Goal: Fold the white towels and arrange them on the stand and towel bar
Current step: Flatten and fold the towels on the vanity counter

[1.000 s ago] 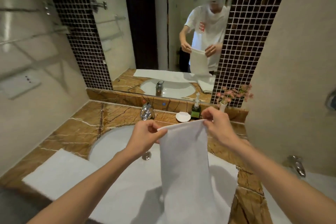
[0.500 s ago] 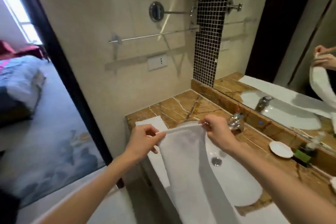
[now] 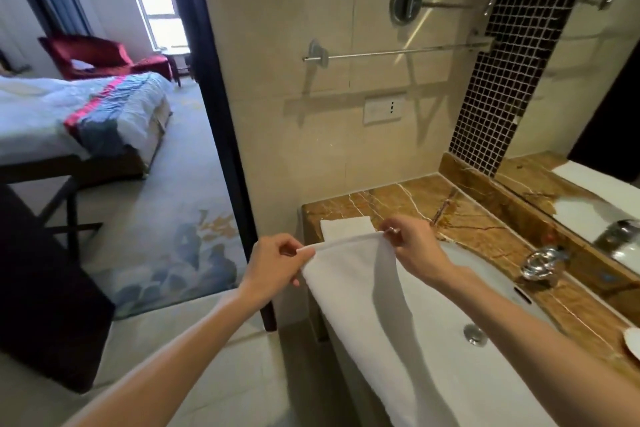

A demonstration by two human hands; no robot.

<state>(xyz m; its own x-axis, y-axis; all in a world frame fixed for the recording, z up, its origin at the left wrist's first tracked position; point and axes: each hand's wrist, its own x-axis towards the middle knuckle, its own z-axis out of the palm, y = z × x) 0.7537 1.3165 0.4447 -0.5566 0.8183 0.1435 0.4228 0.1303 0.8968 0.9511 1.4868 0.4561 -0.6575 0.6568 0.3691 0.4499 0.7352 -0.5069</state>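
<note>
The step in hand looks like carrying the folded towel (image 3: 363, 305) to the towel bar (image 3: 398, 53), which runs along the wall above and beyond both hands. To do it well, the top edge should stay taut and level between the two pinches. The hands should rise together so the edge clears the bar, then lower the cloth over it so that equal lengths hang front and back and the side edges line up. The left hand (image 3: 277, 262) pinches the towel's left top corner between thumb and curled fingers. The right hand (image 3: 412, 246) pinches the right top corner the same way, its other fingers bent in. The towel hangs down from the two hands, in front of the sink (image 3: 485, 298). A second folded towel (image 3: 346, 227) lies on the counter (image 3: 433, 198) just beyond the hands, between them.
</note>
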